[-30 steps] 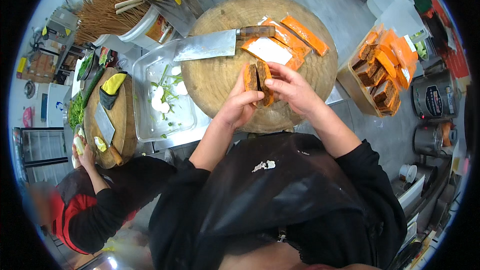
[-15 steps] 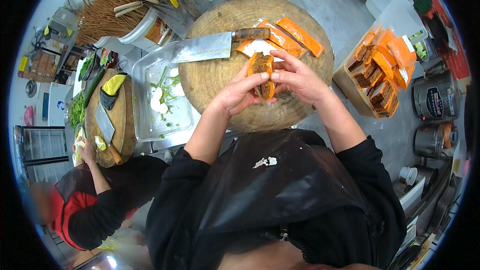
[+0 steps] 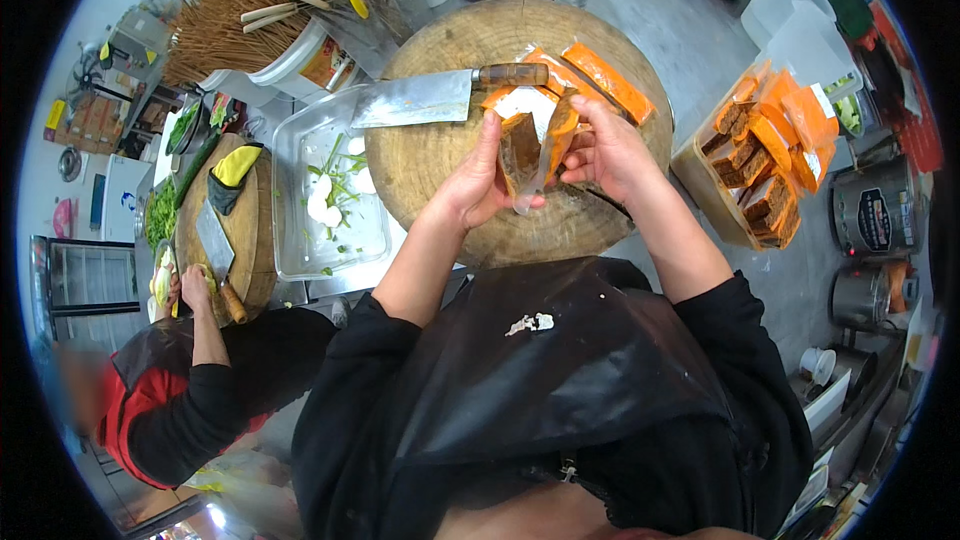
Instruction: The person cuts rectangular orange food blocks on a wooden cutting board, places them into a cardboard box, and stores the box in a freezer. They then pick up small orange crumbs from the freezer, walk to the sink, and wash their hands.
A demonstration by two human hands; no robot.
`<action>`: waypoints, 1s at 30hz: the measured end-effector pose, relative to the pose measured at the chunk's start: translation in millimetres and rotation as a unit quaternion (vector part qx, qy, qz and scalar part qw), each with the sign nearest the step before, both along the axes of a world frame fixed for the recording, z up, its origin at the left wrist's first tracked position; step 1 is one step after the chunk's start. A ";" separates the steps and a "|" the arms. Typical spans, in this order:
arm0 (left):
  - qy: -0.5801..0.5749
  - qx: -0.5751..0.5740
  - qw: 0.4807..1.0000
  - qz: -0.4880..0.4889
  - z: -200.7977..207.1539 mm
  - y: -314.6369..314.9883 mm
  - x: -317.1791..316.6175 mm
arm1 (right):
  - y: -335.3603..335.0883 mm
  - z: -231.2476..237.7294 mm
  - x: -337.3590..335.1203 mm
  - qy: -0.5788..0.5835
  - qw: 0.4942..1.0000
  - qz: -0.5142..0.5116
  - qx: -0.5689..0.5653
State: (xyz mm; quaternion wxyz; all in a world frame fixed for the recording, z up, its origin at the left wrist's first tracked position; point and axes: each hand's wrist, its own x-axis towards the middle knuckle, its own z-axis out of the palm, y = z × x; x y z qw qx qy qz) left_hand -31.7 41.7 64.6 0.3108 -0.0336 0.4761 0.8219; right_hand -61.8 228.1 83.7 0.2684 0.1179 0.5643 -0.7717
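Note:
Over the round wooden chopping board (image 3: 420, 50), my left hand (image 3: 474, 178) grips one half of a cut orange packet (image 3: 519, 152), its brown, block-like filling showing. My right hand (image 3: 612, 158) pinches the other packet half (image 3: 562, 132) between thumb and fingers. The two halves lean apart at the top, and clear wrapping hangs below them. Just beyond my hands lie several flat orange packets (image 3: 612, 80) on the board. A cleaver (image 3: 415, 101) lies across the board's left side, its wooden handle close to those packets.
Right of the board stands a plastic tub (image 3: 712, 192) heaped with cut orange packets. A clear tray (image 3: 345, 240) with white and green scraps is at left. Behind it are bundled skewers (image 3: 230, 35). A co-worker's hand (image 3: 198, 290) is at a smaller board (image 3: 255, 240), far left.
The packet halves, held close together before, have been spread apart, one in each hand. My right hand has turned and risen slightly. The view has shifted a little.

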 end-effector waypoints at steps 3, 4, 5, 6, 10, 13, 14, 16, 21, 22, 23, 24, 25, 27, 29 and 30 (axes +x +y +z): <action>-0.015 -0.024 0.999 0.031 -2.5 4.1 -3.0 | -0.7 0.4 4.8 -0.041 0.998 -0.044 -0.024; -0.017 -0.029 0.998 0.047 -4.2 7.6 -3.2 | -1.9 -0.5 7.7 -0.039 0.999 -0.010 -0.020; -0.022 -0.021 0.999 0.030 -6.1 11.5 -4.1 | -5.7 -2.5 12.0 -0.033 0.999 0.008 -0.002; -0.020 -0.003 1.000 0.011 -8.2 16.5 -4.5 | -8.1 -4.3 16.6 -0.027 0.999 0.031 0.010; 0.031 0.002 0.999 -0.031 -10.8 24.0 4.8 | -3.7 -3.9 27.5 -0.024 0.997 0.053 0.060; 0.015 0.003 0.997 -0.078 -2.3 28.1 8.6 | 11.6 4.6 37.8 0.018 0.995 0.077 0.068; 0.022 -0.002 0.994 -0.103 2.3 31.6 8.4 | 17.4 7.7 41.5 0.032 0.994 0.071 0.077; 0.055 0.009 0.992 -0.113 14.2 40.7 18.6 | 30.2 13.8 51.9 0.046 0.995 0.068 0.047; 0.148 -0.045 0.974 -0.163 39.0 71.0 27.2 | 65.2 16.3 68.7 0.070 0.995 0.069 0.004; 0.207 -0.095 0.955 -0.189 39.5 81.9 24.4 | 74.7 16.2 69.3 0.075 0.995 0.065 -0.010; 0.264 -0.146 0.931 -0.204 39.4 93.2 20.1 | 82.0 15.7 70.2 0.105 0.994 0.016 0.021; 0.301 -0.169 0.913 -0.218 38.0 106.4 14.8 | 88.2 15.1 71.5 0.125 0.990 -0.034 0.057; 0.338 -0.191 0.892 -0.230 36.4 119.4 9.7 | 104.9 18.1 73.0 0.141 0.988 -0.036 0.056; 0.425 -0.229 0.844 -0.232 32.4 150.6 3.5 | 130.5 22.2 74.6 0.139 0.985 -0.090 0.040; 0.411 -0.195 0.861 -0.228 30.2 181.8 4.8 | 158.4 27.6 81.2 0.125 0.982 -0.142 0.016; 0.421 -0.175 0.863 -0.218 29.6 195.1 6.1 | 171.2 29.7 84.3 0.105 0.979 -0.175 0.011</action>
